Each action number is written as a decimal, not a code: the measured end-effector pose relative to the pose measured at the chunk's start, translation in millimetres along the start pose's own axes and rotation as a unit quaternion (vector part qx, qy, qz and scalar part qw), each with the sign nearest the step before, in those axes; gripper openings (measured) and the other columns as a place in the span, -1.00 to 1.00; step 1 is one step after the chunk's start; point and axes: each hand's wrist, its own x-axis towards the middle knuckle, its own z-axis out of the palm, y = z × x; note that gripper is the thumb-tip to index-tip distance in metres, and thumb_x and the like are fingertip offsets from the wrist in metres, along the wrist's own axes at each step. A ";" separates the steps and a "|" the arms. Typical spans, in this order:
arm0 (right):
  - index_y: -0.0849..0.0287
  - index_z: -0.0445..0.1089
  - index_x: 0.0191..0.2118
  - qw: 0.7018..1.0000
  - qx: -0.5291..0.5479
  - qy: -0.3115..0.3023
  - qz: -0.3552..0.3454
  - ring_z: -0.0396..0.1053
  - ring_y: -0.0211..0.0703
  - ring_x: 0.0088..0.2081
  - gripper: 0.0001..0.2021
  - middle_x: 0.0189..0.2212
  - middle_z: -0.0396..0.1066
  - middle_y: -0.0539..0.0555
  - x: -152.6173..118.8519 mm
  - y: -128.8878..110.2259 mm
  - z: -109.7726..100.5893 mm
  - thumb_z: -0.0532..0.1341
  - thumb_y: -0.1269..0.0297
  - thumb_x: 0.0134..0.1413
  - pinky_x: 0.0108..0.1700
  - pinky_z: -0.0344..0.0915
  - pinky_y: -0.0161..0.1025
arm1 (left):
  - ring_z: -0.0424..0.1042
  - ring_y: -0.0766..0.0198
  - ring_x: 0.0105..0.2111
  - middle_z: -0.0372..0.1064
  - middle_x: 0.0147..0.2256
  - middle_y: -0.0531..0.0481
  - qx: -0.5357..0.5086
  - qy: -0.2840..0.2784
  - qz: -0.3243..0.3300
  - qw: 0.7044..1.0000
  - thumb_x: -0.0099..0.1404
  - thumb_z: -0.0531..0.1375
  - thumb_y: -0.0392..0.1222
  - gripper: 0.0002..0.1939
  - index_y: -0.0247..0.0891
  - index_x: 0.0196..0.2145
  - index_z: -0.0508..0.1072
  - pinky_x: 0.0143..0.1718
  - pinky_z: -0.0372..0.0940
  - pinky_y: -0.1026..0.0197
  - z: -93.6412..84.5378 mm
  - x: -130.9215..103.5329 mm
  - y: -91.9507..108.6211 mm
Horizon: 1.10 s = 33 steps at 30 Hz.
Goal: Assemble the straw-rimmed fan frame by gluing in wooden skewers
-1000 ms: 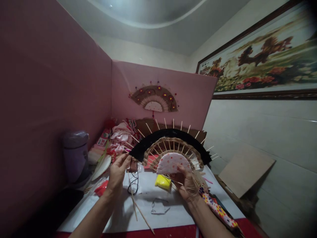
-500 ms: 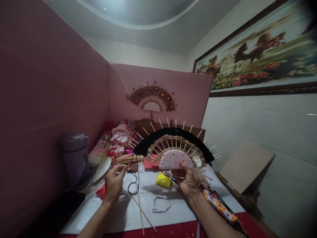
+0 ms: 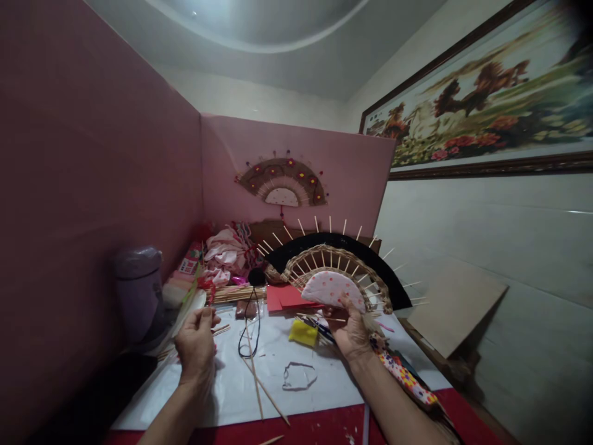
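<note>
My right hand (image 3: 351,330) grips the hand fan (image 3: 324,256) at its base, thumb on the white padded half-circle with red dots (image 3: 331,290). The fan has a woven tan band, a wide black outer band and thin bamboo sticks poking out past the rim. It tilts down to the right. My left hand (image 3: 197,346) is at the left with fingers pinched together; whatever they hold is hidden. A few short sticks (image 3: 221,330) show beside its fingertips. Between the hands a ball of black yarn (image 3: 256,277) sits by the fan's left end, a loop trailing down.
Loose skewers (image 3: 265,389), a yellow packet (image 3: 303,334) and a clear loop of packaging (image 3: 299,377) lie on the white table cover (image 3: 231,395). Red paper (image 3: 280,298), pink cloth (image 3: 229,250) and a purple flask (image 3: 139,296) stand behind. A finished fan (image 3: 282,179) hangs on the pink panel.
My left hand has moved left and its fingers have closed more. The fan has shifted right and tilted down to the right, and the black yarn ball now shows beside it.
</note>
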 end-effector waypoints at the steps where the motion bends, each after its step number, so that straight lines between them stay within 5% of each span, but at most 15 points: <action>1: 0.16 0.38 -0.39 1.000 0.002 -0.003 0.000 0.33 -0.28 -0.56 -0.72 -0.58 0.44 -0.11 0.2 -0.6 0.0 0.41 0.37 -0.33 -0.54 0.30 -0.33 | 0.16 0.36 -0.66 0.30 -0.50 0.06 0.001 0.004 -0.005 1.000 0.02 0.14 0.09 -0.65 -0.22 -0.35 0.40 -0.75 -0.06 0.35 -0.2 0.5 -0.9; 4: 0.17 0.38 -0.39 1.000 0.007 -0.013 -0.001 0.31 -0.30 -0.57 -0.72 -0.58 0.44 -0.10 0.2 -2.6 -0.7 0.42 0.37 -0.33 -0.53 0.29 -0.36 | 0.18 0.34 -0.61 0.30 -0.53 0.06 0.012 -0.006 0.021 1.000 0.05 0.15 0.08 -0.69 -0.23 -0.40 0.39 -0.67 0.01 0.32 0.0 2.4 -4.8; 7: 0.19 0.38 -0.42 1.000 0.007 -0.016 0.002 0.30 -0.31 -0.58 -0.72 -0.60 0.43 -0.08 -0.9 -3.6 -1.2 0.43 0.35 -0.35 -0.51 0.30 -0.35 | 0.22 0.32 -0.54 0.28 -0.60 0.05 0.074 -0.094 0.094 0.988 0.07 0.15 0.13 -0.64 -0.26 -0.57 0.36 -0.50 0.10 0.27 1.5 -1.6 -6.9; 10: 0.20 0.39 -0.43 1.000 0.002 -0.015 0.007 0.30 -0.29 -0.59 -0.72 -0.60 0.43 -0.06 -3.2 -3.2 0.2 0.44 0.33 -0.36 -0.53 0.30 -0.34 | 0.26 0.25 -0.51 0.29 -0.61 0.03 0.246 -0.195 0.127 0.941 0.07 0.12 0.20 -0.57 -0.23 -0.64 0.33 -0.44 0.07 0.22 4.1 -13.4 -5.2; 15: 0.18 0.36 -0.47 1.000 -0.005 -0.017 0.007 0.27 -0.31 -0.61 -0.74 -0.61 0.43 -0.09 -6.8 -2.3 3.8 0.43 0.36 -0.36 -0.54 0.28 -0.34 | 0.35 0.11 -0.36 0.42 -0.46 -0.08 0.431 -0.255 0.152 0.852 0.12 0.08 0.07 -0.68 -0.21 -0.55 0.42 -0.40 0.04 0.19 8.8 -28.2 -4.3; 18: 0.18 0.36 -0.49 1.000 -0.011 -0.016 0.008 0.27 -0.31 -0.60 -0.75 -0.62 0.41 -0.09 -6.3 -2.7 2.8 0.43 0.35 -0.35 -0.53 0.29 -0.33 | 0.35 0.12 -0.37 0.42 -0.47 -0.10 0.435 -0.267 0.154 0.846 0.18 0.00 0.02 -0.65 -0.21 -0.60 0.38 -0.40 0.03 0.19 11.0 -29.6 -6.5; 22: 0.19 0.37 -0.47 1.000 -0.013 -0.009 0.008 0.27 -0.31 -0.61 -0.76 -0.66 0.38 -0.10 -3.8 -2.9 -0.6 0.43 0.34 -0.33 -0.54 0.28 -0.35 | 0.34 0.09 -0.38 0.38 -0.52 -0.12 0.444 -0.267 0.173 0.837 0.18 -0.04 0.19 -0.51 -0.20 -0.67 0.33 -0.41 0.02 0.17 13.3 -33.0 -9.3; 28: 0.18 0.37 -0.43 1.000 -0.014 -0.006 0.005 0.30 -0.32 -0.59 -0.71 -0.61 0.41 -0.10 -2.2 -3.5 -0.6 0.44 0.35 -0.37 -0.55 0.29 -0.36 | 0.35 0.13 -0.38 0.41 -0.52 -0.11 0.434 -0.298 0.172 0.833 0.07 0.06 -0.18 -0.79 -0.22 -0.63 0.40 -0.40 0.03 0.20 14.2 -40.0 -12.7; 33: 0.18 0.37 -0.44 1.000 -0.013 0.020 -0.008 0.31 -0.30 -0.59 -0.71 -0.65 0.39 -0.09 -0.5 -6.4 -1.4 0.44 0.30 -0.36 -0.54 0.33 -0.35 | 0.33 0.12 -0.47 0.37 -0.59 -0.07 0.408 -0.282 0.137 0.857 0.01 0.07 -0.18 -0.80 -0.19 -0.69 0.37 -0.46 -0.02 0.19 9.6 -36.2 -8.3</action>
